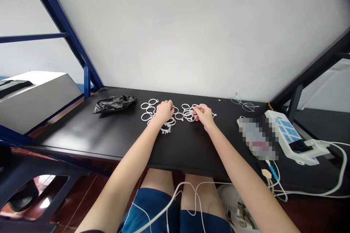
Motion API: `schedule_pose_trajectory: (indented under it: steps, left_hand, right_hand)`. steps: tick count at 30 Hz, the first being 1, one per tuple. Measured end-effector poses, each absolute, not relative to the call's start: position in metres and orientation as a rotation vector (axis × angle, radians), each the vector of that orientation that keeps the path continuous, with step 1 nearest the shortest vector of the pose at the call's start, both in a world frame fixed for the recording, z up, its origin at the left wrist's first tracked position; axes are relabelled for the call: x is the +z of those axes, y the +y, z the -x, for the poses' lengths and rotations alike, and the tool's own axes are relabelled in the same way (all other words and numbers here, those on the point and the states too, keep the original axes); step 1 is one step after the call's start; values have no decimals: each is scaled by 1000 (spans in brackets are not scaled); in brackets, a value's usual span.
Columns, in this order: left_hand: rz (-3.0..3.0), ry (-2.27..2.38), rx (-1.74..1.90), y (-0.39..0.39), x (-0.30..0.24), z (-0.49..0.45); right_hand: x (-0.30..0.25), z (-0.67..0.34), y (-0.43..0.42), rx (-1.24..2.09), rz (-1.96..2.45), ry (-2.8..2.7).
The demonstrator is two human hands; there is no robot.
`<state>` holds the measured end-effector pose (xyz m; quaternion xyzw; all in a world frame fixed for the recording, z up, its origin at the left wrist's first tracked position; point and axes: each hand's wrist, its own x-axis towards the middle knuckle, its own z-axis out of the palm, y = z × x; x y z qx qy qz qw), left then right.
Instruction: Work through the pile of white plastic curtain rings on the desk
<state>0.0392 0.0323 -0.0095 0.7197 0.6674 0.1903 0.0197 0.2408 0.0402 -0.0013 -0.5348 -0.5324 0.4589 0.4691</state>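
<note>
White plastic rings [179, 116] strewn flat on the black table [82, 131], near its far edge and close to the wall. Spread as a loose band, long axis running left to right along that edge, split into a left cluster and a right cluster with a few rings between. Each ring round and lying on its face; small tabs on some, too tiny to tell which way turned.

Left hand [164, 111] knuckles up over the left cluster, fingers [171, 105] curled down among the rings. Right hand [204, 115] on the right cluster, fingertips [195, 109] drawn together and aimed left. Hard to tell whether either hand actually grips a ring.

Crumpled black bag [115, 103] left of the rings; eyeglasses [247, 106] and white power strip [290, 136] well to the right.
</note>
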Motion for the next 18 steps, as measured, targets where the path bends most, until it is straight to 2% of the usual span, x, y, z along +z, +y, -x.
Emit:
schedule_pose_trajectory:
  steps: [7,18]
  left_hand:
    - [-2237,2064,530,36,-11,-38]
    - [-2225,2017,717,34,-9,-39]
  right_hand:
    - [-2,-241,41,1141,1315,-1298]
    - [-2,-241,41,1137,1312,-1297]
